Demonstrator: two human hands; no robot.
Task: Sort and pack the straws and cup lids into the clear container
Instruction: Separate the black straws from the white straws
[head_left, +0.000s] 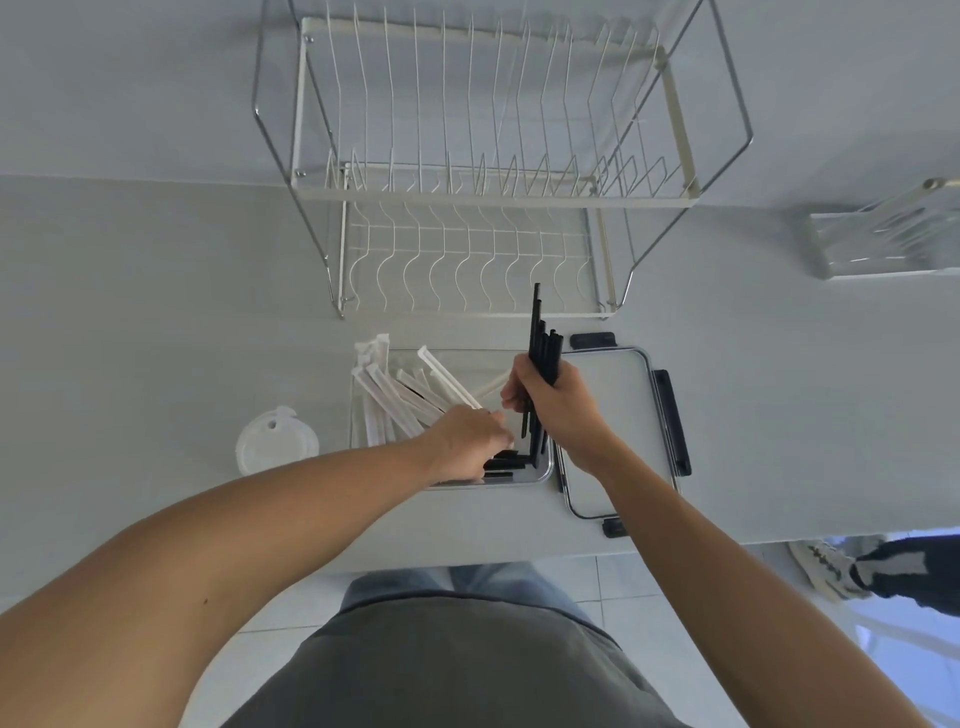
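- Centrally, the clear container (543, 470), a rounded-corner rectangle of transparent plastic, sits on the pale countertop (156, 312).
- Right hand (558, 405): fist closed around a bundle of thin black straws (543, 353), upright over the container's right end.
- Left hand (467, 441): reaching into the container among paper-wrapped white straws (395, 400); its grasp cannot be told.
- Translucent round cup lids (275, 441) lie left of the container; the container lid (618, 415) lies right.

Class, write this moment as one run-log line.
right hand: grips black straws upright | left hand: reaching into clear container | white wrapped straws: inside | cup lids: unpacked
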